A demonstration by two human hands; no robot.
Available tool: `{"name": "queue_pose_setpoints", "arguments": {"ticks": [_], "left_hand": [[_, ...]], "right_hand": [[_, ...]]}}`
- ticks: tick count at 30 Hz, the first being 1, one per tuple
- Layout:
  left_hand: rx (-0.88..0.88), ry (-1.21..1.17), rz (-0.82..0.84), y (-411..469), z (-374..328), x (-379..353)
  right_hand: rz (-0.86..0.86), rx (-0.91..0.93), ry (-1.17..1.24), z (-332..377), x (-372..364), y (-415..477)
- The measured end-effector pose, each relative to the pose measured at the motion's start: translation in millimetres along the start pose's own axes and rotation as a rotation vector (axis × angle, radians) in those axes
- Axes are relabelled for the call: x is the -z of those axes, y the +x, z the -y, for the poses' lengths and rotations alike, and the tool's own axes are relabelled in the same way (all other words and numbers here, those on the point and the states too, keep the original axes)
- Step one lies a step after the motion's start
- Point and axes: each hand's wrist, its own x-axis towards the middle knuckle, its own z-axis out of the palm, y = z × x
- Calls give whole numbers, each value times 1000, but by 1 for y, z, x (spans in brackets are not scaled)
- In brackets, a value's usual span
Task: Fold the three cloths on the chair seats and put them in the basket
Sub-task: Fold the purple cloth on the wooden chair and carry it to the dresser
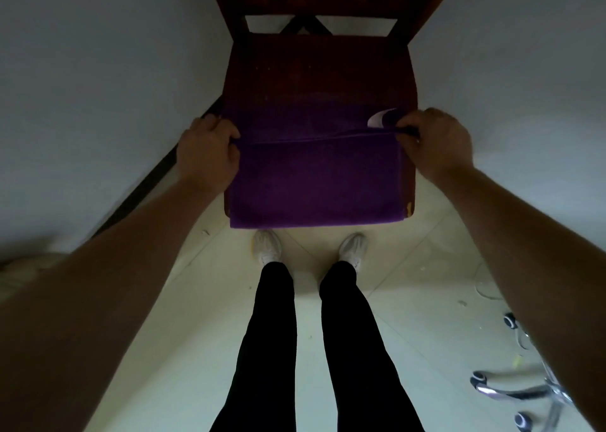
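Observation:
A purple cloth (314,182) lies on the seat of a dark wooden chair (321,74), covering its front half and hanging a little over the front edge. One layer is folded over another, with the upper edge running across the seat between my hands. My left hand (208,149) pinches that edge at the cloth's left side. My right hand (436,143) pinches it at the right side, where a small white label (377,118) sticks out. No basket or other cloth is in view.
The chair stands in a corner between two pale walls. My legs and white shoes (269,246) are just in front of it on a light tiled floor. The chrome wheeled base of an office chair (521,385) is at the lower right.

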Motion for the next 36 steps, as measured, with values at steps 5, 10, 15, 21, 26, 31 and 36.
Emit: {"name": "queue_pose_setpoints", "arguments": {"ticks": [5, 10, 15, 21, 26, 31, 36], "left_hand": [[-43, 39, 89, -69, -11, -7], [-26, 110, 195, -119, -13, -21], [-21, 174, 442, -129, -2, -42], [136, 163, 543, -111, -7, -33], [163, 80, 221, -63, -9, -28], [104, 107, 386, 4, -5, -41], [76, 58, 494, 26, 2, -43]], "right_hand": [[32, 76, -144, -4, -23, -68], [99, 96, -247, -12, -45, -115], [249, 109, -328, -19, -70, -124], [369, -101, -127, -10, -62, -109], [202, -394, 218, -7, -53, -65], [205, -319, 272, -4, -47, -10], [447, -280, 91, -6, -46, 24]]}}
